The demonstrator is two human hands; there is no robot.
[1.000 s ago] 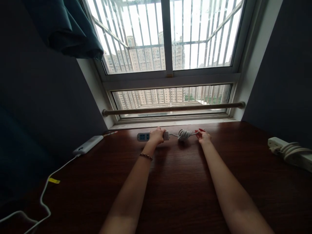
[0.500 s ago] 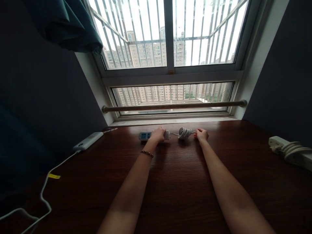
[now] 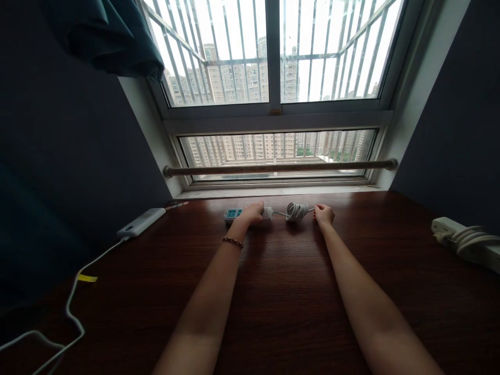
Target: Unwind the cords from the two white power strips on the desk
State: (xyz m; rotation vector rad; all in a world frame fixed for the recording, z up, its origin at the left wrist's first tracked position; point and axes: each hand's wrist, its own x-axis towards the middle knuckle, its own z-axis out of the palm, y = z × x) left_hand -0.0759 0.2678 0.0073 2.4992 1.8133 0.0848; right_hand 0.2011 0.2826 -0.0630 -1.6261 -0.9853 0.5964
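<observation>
A small white power strip (image 3: 233, 213) with blue sockets lies at the far edge of the dark wooden table (image 3: 281, 291), under the window. My left hand (image 3: 252, 213) rests over its right part and grips it. Its white cord runs right into a coiled bundle (image 3: 296, 211). My right hand (image 3: 324, 214) is closed on the cord end just right of the coil; what it pinches is hidden by the fingers. Both arms are stretched far forward.
A white power bank (image 3: 141, 222) with a trailing white cable (image 3: 74, 307) lies at the left edge. A second white power strip with wound cord (image 3: 464, 242) sits at the right edge. A wooden rail (image 3: 279, 167) crosses the window behind.
Both hands stay on the strip and the cord. The left hand has slid slightly along the strip; the view has tilted a little.
</observation>
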